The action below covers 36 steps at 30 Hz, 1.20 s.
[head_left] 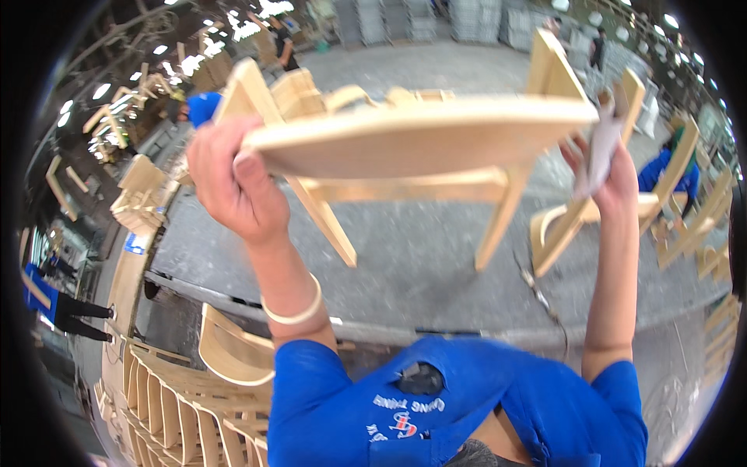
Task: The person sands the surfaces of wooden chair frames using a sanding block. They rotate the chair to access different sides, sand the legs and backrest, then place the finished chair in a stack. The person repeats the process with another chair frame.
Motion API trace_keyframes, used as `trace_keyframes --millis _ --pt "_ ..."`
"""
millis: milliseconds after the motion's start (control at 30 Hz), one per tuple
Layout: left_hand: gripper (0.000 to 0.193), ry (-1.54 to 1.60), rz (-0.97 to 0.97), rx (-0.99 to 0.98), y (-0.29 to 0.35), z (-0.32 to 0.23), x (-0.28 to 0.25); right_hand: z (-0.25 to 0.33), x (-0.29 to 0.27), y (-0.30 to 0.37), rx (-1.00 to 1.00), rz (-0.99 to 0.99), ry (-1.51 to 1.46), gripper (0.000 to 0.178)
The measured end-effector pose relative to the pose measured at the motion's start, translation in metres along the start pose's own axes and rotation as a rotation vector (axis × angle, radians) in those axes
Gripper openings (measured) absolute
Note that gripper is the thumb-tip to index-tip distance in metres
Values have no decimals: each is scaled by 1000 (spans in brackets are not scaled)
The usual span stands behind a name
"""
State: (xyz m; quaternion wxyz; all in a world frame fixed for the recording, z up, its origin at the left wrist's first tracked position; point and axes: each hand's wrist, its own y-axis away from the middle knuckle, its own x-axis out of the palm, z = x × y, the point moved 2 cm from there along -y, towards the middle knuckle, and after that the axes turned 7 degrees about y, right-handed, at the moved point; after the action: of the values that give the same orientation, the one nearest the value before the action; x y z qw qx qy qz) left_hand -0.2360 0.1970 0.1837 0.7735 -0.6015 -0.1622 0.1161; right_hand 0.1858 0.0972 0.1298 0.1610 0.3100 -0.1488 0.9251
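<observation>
Hands gripping curved plywood chair (unfinished)

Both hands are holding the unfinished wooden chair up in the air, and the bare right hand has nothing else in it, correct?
Not quite. In the head view the right hand also clutches a pale crumpled cloth or paper against the wooden chair. The left hand grips the seat edge.

A: What do the hands hold?
B: The left hand grips the seat edge of an unfinished wooden chair, raised with its legs pointing away. The right hand clasps the opposite side together with a grey cloth.
A: And below?
B: A stack of wooden chair frames stands at lower left on the concrete floor.
</observation>
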Motion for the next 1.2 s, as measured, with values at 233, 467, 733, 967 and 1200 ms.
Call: trace_keyframes --millis 233,467,733,967,1200 --pt "32 897 -521 -812 50 99 -32 -9 1 16 10 -7 0 40" --pt "47 878 -602 -1294 102 112 -26 -20 5 6 -31 162 28 40" --pt "46 2045 -462 -1548 125 153 -22 -25 -1 -15 28 315 -104 43" --pt "42 2178 -451 -1529 122 162 -38 -14 17 2 -111 98 150 32" --pt "43 2162 79 -1028 24 196 -7 73 49 40 -346 -13 294 41"
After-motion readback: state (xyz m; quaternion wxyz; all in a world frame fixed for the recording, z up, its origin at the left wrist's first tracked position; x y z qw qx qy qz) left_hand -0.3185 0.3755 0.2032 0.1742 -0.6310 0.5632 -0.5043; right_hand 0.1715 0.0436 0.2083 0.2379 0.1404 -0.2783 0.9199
